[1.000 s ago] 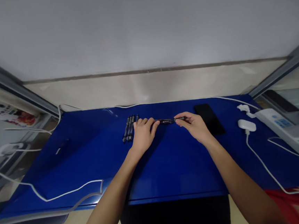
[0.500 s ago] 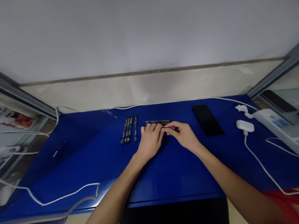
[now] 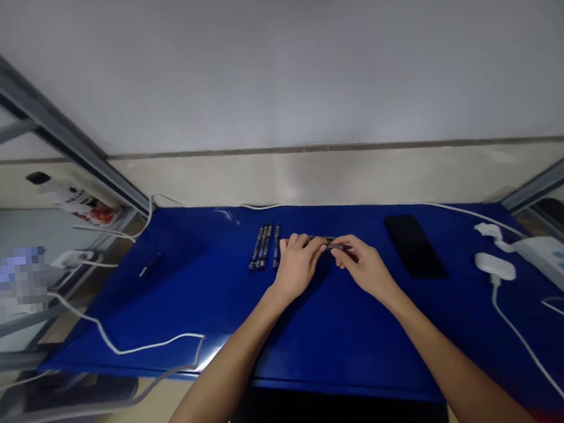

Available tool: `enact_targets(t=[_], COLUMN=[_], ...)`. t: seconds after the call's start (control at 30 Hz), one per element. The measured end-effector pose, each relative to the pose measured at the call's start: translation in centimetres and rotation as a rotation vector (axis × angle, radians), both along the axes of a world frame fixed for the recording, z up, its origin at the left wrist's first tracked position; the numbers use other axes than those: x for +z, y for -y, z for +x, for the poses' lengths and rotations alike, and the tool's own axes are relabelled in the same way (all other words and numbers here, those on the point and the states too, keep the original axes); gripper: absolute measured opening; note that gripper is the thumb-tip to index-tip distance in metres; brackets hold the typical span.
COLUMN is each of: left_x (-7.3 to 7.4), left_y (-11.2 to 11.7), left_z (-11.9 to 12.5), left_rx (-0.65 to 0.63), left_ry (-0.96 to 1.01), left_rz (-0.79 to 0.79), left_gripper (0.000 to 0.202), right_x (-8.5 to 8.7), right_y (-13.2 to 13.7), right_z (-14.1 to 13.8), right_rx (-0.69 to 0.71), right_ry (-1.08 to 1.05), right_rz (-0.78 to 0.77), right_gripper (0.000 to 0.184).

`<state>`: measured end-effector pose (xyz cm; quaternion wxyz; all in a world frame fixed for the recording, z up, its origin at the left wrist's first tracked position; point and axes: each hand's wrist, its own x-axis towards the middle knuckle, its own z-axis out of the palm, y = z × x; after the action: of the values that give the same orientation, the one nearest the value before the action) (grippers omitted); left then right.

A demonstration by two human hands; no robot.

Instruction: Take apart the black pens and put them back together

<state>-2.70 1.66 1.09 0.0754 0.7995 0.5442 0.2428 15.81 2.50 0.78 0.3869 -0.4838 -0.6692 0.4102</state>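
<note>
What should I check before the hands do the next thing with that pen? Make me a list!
1. Both the left hand and right hand pinch the pen: ok.
2. The cap is on: cannot tell, fingers hide it.
3. The pen row is clear of the left hand: cannot tell, very close.
4. The phone is clear of the right hand: ok.
5. The cable is far from both hands: ok.

Both your forearms [image 3: 236,367], rising from the lower middle of frame, are bare to the elbow. Left hand [image 3: 299,266] and right hand [image 3: 366,268] bare too, fingers uncovered.
</note>
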Motion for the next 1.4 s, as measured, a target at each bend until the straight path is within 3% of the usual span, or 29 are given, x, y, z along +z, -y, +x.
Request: enact_targets(t=[0.1,0.27,0.47,0.73,1.03,1.23,1.3,1.4], left_x=[0.3,0.1,-0.2,-0.5,-0.1,0.1,-0.2,-0.3], left_y=[0.1,0.2,-0.1,0.3,-0.1,-0.1,-0.2,-0.3], left_z=[-0.2,-0.1,0.2,0.5,0.2,-0.2,0.0,0.0], left_rx=[-0.029,-0.120,-0.026,-0.130,0.062,-0.138,-0.122,-0.041], left_ry=[0.013,0.009,0.022,0.031,0.077,0.087,0.056,0.026], left_rz=[0.004,0.030,0.017,0.061,0.039,0.051,0.062,0.072], left_gripper=[0.039,0.040,0.042,0.040,0.049,0.041,0.042,0.046], right_x=[0.2,0.5,0.2,-0.9,-0.3,-0.2,-0.2,-0.3], right_y=[0.1,0.2,0.0,0.1,0.3,0.3,0.1,0.0], right_z=[0.3,0.6,0.2,0.5,-0.3,0.3,0.4,0.3], right_rx=[-0.010,-0.061,-0.070,-0.126,-0.096,-0.145,-0.135,-0.081], right_ry=[0.128,0.253,0.245,0.354,0.299,0.284,0.267,0.269], right_rz=[0.081,0.016,0.169,0.057,0.179,0.008,-0.006,0.108], right_gripper=[0.029,0.056,0.036,0.062,0.034,0.063,0.061,0.044])
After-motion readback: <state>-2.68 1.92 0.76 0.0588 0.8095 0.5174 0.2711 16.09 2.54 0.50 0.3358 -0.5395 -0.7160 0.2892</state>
